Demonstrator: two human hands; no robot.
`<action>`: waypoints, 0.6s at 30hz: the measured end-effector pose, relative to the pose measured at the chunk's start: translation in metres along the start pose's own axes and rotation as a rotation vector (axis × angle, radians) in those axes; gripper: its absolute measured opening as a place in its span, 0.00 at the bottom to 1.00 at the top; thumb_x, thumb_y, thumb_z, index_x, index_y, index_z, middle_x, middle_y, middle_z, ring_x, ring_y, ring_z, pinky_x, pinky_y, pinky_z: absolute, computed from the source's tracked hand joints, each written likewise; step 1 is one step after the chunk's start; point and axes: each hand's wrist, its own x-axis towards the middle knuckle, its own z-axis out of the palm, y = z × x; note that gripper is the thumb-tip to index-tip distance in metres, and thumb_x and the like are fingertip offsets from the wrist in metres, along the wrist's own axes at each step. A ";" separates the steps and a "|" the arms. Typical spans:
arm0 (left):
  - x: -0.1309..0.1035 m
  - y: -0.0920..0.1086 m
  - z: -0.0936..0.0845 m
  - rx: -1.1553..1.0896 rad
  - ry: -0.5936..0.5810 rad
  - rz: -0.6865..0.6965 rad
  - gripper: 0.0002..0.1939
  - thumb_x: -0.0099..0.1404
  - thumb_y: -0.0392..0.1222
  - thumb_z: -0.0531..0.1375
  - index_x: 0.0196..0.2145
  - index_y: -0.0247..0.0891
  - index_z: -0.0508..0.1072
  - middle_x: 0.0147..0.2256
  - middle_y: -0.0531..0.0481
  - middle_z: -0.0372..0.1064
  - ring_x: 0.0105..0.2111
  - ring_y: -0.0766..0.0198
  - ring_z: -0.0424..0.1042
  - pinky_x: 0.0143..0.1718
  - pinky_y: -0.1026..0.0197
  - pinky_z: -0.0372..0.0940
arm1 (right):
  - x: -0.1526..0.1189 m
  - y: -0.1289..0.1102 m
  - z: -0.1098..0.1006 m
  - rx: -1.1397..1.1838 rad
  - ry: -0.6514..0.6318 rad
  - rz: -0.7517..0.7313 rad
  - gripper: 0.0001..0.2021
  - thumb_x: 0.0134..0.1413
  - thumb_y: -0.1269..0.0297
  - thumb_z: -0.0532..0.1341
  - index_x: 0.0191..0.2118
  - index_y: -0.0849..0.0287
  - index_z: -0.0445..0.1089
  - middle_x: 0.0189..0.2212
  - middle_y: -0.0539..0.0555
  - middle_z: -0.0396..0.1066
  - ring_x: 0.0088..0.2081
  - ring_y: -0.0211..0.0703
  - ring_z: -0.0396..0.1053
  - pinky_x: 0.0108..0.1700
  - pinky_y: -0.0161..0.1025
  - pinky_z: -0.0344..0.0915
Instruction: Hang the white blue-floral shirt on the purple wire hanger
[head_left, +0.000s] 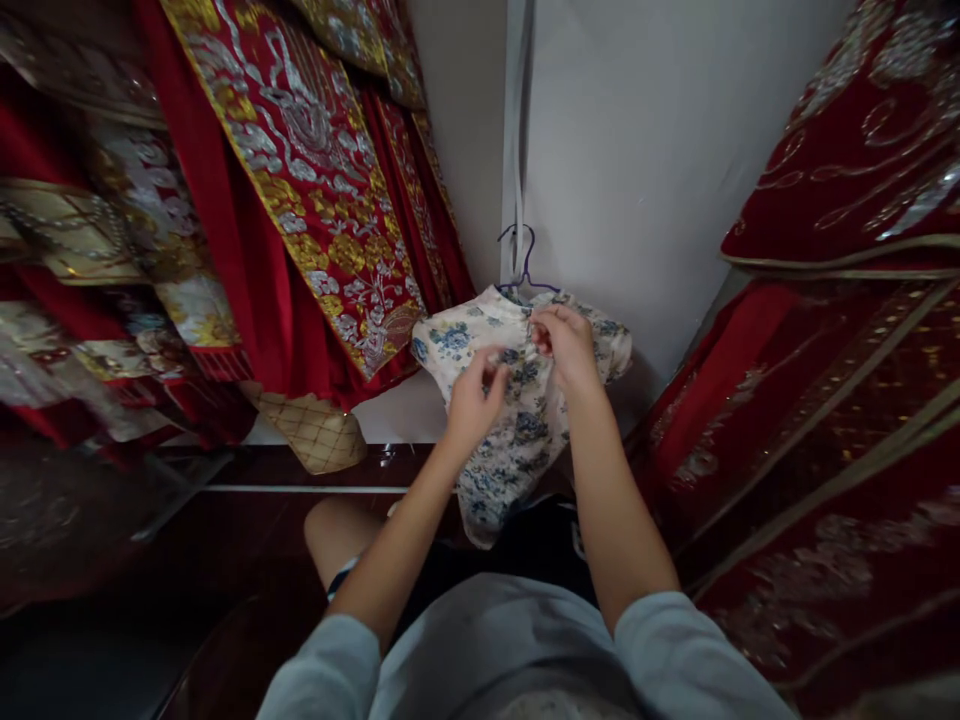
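Observation:
A white short-sleeved shirt [517,425] with blue-grey flowers hangs in front of me on a dark purple hanger [529,265]. My right hand [568,342] is at the shirt's neckline, thumb and fingers pinched together on the cloth just below the collar. Slightly lower and to the left, my left hand [478,395] is in front of the shirt's chest. Its fingers are bent, with a gap between thumb and forefinger, and nothing shows in them. The shirt's lower end reaches down near my lap.
Red garments with gold and silver embroidery [322,180] hang close on the left. More dark red embroidered cloth [825,400] hangs on the right. Behind the shirt stands a pale wall [637,130]. A metal bar [300,489] runs low above the dark floor.

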 end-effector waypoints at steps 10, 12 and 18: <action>0.097 0.007 -0.010 0.155 0.095 0.267 0.12 0.72 0.43 0.53 0.33 0.37 0.71 0.31 0.49 0.69 0.34 0.62 0.67 0.39 0.61 0.62 | 0.005 0.046 -0.005 -0.324 0.012 -0.083 0.09 0.43 0.65 0.60 0.19 0.56 0.62 0.13 0.44 0.58 0.20 0.35 0.55 0.25 0.33 0.53; 0.103 -0.003 -0.024 0.109 0.277 0.178 0.11 0.72 0.42 0.53 0.34 0.35 0.70 0.30 0.51 0.68 0.33 0.65 0.66 0.39 0.63 0.61 | -0.008 0.070 -0.011 -0.380 0.022 -0.033 0.10 0.42 0.65 0.59 0.16 0.56 0.60 0.13 0.44 0.57 0.21 0.36 0.55 0.26 0.34 0.53; 0.092 -0.077 -0.071 -0.168 0.526 -0.171 0.16 0.75 0.37 0.43 0.29 0.39 0.62 0.25 0.52 0.61 0.31 0.65 0.63 0.38 0.60 0.63 | -0.062 0.102 -0.024 -0.140 -0.063 0.160 0.10 0.39 0.58 0.60 0.18 0.55 0.60 0.11 0.43 0.55 0.17 0.33 0.51 0.23 0.33 0.49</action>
